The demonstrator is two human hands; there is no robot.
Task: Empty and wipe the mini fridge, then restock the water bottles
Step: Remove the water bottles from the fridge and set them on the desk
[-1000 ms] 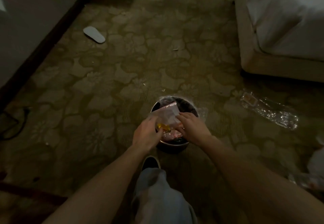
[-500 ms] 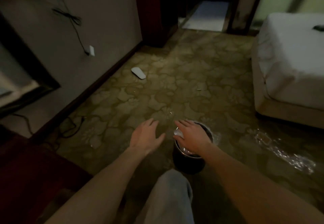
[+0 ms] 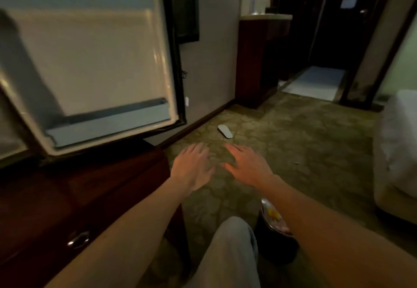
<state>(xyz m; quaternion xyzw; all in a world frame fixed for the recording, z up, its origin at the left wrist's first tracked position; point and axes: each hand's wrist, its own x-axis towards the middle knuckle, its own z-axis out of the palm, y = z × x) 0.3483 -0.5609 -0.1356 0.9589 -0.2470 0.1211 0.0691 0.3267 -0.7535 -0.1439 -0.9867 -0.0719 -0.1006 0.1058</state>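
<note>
Now left hand [image 3: 193, 166], right hand [image 3: 247, 163] outstretched above carpet [image 3: 304, 143], fingers spread, each grip empty.

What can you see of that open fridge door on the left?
The fridge door is swung wide open, its inner side facing the camera. The liner looks like pale, cream moulded plastic with a dark seal round the edge. A grey-blue shelf rail runs along the bottom, and nothing visible sits in it. The door hangs above a dark wooden cabinet. Neither hand touches it.
</note>
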